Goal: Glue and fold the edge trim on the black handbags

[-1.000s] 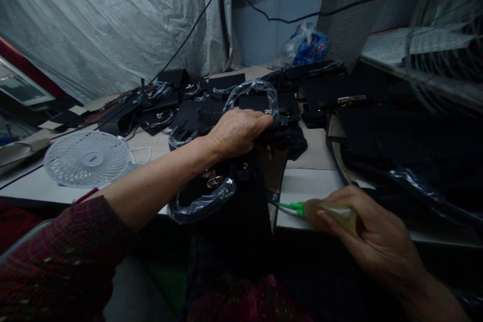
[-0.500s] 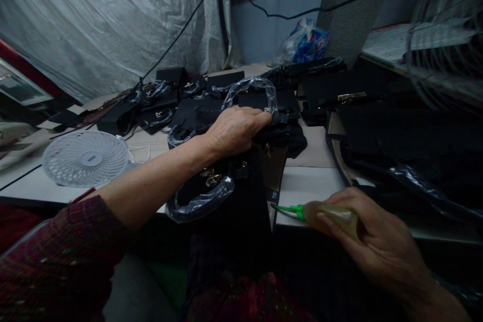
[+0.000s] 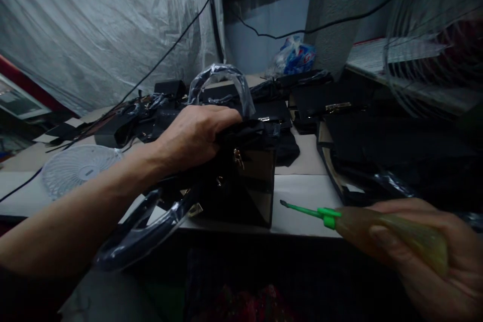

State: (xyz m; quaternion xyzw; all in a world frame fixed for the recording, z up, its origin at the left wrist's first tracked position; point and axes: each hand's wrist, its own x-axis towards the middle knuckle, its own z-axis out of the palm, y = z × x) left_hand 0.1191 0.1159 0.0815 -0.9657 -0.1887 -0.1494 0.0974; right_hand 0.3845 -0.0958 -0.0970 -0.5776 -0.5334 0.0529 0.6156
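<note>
My left hand point(image 3: 192, 136) is closed over the top of a black handbag point(image 3: 241, 181) that stands near the table's front edge. One plastic-wrapped handle point(image 3: 221, 80) arches above the hand, and another wrapped handle point(image 3: 143, 231) hangs down toward me. My right hand point(image 3: 426, 256) grips a soft yellowish glue bottle point(image 3: 388, 236). Its thin green nozzle point(image 3: 305, 210) points left toward the bag's lower right corner without touching it.
Several more black bags and bag parts point(image 3: 332, 105) are piled across the table point(image 3: 302, 196) behind and to the right. A small white fan point(image 3: 77, 168) lies at the left. Cables hang over a plastic sheet point(image 3: 94, 25) at the back. A wire fan guard point(image 3: 433, 35) is at the right.
My left hand has pulled the bag up and toward the front edge, so it now stands upright. My right hand with the bottle has shifted right and nearer the camera.
</note>
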